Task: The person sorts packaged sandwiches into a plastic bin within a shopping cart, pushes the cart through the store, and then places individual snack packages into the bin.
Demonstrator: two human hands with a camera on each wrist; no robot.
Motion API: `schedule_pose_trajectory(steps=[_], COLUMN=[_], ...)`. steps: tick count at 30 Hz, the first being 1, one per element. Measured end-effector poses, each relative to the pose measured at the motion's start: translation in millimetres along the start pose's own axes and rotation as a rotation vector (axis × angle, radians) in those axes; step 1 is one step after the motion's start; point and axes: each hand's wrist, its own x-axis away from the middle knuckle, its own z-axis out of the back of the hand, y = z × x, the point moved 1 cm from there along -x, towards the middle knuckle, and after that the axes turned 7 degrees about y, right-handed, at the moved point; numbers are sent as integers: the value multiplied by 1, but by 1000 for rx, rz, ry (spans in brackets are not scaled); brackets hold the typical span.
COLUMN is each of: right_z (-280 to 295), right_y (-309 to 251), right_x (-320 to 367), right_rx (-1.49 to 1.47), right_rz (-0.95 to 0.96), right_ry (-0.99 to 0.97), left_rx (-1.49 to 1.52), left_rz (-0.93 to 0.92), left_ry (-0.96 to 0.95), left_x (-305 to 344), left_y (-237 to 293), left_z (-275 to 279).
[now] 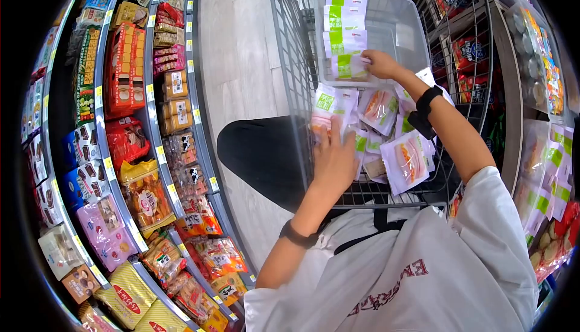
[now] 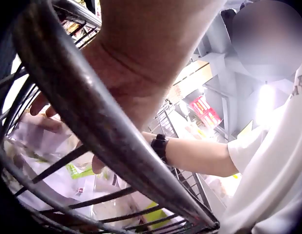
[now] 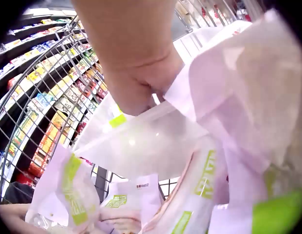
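Head view: right grip (image 1: 382, 65) is pinching the right edge of 1 packet (image 1: 349, 66), lying at 7 o'clock in the plastic bin (image 1: 400, 30). Left grip (image 1: 333, 161) is spreading over a loose packet (image 1: 329, 99) in the cart (image 1: 417, 204). Risk: bin row (image 1: 344, 15) could be slumping toward 3 o'clock if bumped, no support showing there. Loose pile is overlapping, so pulling 1 could be dragging neighbours; pressing hard could be squashing the food.

Left wrist view: cart rim (image 2: 107, 124) is crossing the left grip, hiding most fingers; wrist could be catching on it. Packets at 8 o'clock are blurring.

Right wrist view: bin wall is hiding right fingertips; can't tell the pinch here. Foreground packet (image 3: 258, 122) at 3 o'clock is running out of frame.
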Motion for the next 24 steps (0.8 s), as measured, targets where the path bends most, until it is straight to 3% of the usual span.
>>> schedule_pose_trajectory(steps=[3,7,9,10,12,14,16,18,20,22,24], right_z=[14,76,95,97,99,88,95,101,101,108,121], right_y=[-14,-78,-110,-115,-122,-103,-104,-117,-122,-115,-104], right_x=[10,40,60,72,89,89,98,108,113,101,92], right_rx=[63,-35,-354,-355,-424,-468,-711,-844,-1085,-1007,-1000], right_rz=[51,88,-339,-343,-209,-124,-34,-66,-25,8,-160], right_ry=[98,230,-285,-276,-467,-452,-360,-405,-426,-306,-271], left_rx=[113,144,165,164,235,364,502,873,1021,1098,1137], left_rz=[24,4,0,-10,-49,39,116,210,129,168,135], left_ry=[4,74,159,158,200,243,288,369,413,365,434], left_x=[-5,-1,2,2,3,8,14,14,7,-2,-16], left_y=[-3,-2,6,7,7,22,29,31,32,26,31], left_z=[4,0,-1,-2,-3,27,47,56,58,51,47])
